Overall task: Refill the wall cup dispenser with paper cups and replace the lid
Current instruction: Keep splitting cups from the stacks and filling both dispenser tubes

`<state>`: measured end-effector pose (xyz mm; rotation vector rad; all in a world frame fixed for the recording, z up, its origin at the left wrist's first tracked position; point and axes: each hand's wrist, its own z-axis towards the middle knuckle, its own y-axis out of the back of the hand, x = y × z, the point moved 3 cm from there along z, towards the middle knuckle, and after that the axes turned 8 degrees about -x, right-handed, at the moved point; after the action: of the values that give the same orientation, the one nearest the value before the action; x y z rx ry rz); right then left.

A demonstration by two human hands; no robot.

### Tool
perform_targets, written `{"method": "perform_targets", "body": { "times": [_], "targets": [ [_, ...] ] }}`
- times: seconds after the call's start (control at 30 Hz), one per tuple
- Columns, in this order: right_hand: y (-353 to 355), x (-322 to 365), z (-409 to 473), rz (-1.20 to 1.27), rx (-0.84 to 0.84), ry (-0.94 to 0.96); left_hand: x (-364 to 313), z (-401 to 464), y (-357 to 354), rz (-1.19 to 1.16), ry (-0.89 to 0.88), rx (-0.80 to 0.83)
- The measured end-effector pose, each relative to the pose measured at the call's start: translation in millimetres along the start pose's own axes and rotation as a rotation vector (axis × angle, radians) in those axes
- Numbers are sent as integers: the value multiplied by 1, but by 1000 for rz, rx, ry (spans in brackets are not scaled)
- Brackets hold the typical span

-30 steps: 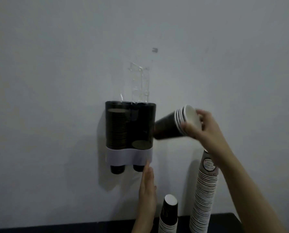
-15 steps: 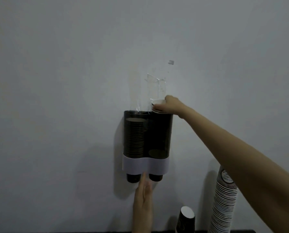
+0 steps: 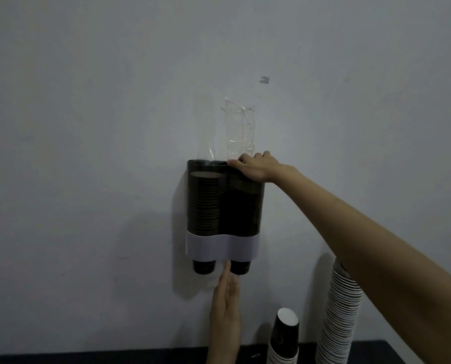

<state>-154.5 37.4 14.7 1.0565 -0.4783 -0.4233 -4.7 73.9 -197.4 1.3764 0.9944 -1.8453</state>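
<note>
The wall cup dispenser (image 3: 242,211) has two dark tinted tubes and a white band (image 3: 219,245) at the bottom. Its clear lid (image 3: 238,132) stands flipped up against the wall. The left tube holds a tall stack of paper cups (image 3: 204,203). My right hand (image 3: 255,168) lies over the top of the right tube, fingers closed on the rim of a small stack of paper cups sunk into it. My left hand (image 3: 225,311) reaches up from below, fingers straight, its tips touching the band between the two cup bottoms (image 3: 204,266) that stick out.
A tall stack of spare paper cups (image 3: 339,316) stands at the lower right, partly behind my right forearm. A shorter stack (image 3: 284,337) leans beside it. Both rest on a dark counter (image 3: 114,357) along the bottom edge. The wall is plain grey.
My right hand carried a small stack of cups from beside the dispenser to the right tube's mouth and lowered it inside. My left hand stayed under the band.
</note>
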Motion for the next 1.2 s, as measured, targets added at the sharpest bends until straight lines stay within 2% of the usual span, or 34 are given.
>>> {"method": "perform_targets", "body": {
  "times": [0.33,0.47,0.6,0.8,1.03,1.2],
  "targets": [
    [3,5,-3,12,47,10,12,0,-5,44,25,20],
    [7,18,2,115,189,18,20,3,-4,55,36,-18],
    [7,31,2,54,321,12,20,3,-5,55,60,-22],
    [10,36,3,15,358,-77,20,0,-3,72,52,-30],
    [11,33,12,69,406,-39,26,0,-2,53,45,-30],
    [13,36,10,24,365,-116,38,5,-5,41,66,-8]
  ]
}}
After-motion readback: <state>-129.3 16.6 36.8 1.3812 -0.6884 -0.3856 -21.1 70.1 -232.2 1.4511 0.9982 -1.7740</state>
